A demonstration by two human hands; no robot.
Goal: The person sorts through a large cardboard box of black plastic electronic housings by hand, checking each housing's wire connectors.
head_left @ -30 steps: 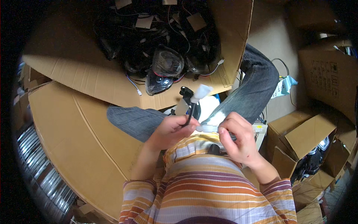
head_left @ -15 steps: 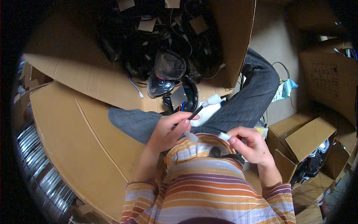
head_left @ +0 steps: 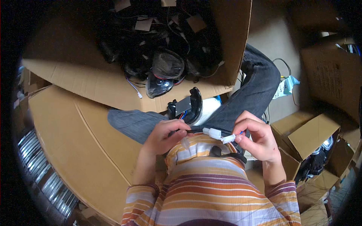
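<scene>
Above my lap, my left hand [head_left: 164, 136] pinches a thin black cable that ends in a white plug connector [head_left: 214, 133]. A translucent white piece [head_left: 185, 142] hangs under its fingers. My right hand [head_left: 258, 138] grips a second white connector [head_left: 228, 139] between thumb and fingertips; a bit of blue wire shows beside it. The two connectors meet at an angle, but whether they are joined I cannot tell. Just beyond my hands lies a curved black lamp housing [head_left: 196, 107] with a grey square plate [head_left: 183, 106] and red and blue wires.
Ahead, a large open cardboard box [head_left: 75, 73] holds many dark lamps; a clear-lensed lamp [head_left: 159, 87] lies on its flap. A cardboard sheet [head_left: 83, 132] spreads to the left. At right stands an open carton [head_left: 315, 141] with lamps inside. Cables [head_left: 285, 64] trail on the floor.
My left hand has tipped the cable down to level, bringing its connector against the one in my right hand. The right hand has turned its connector toward it.
</scene>
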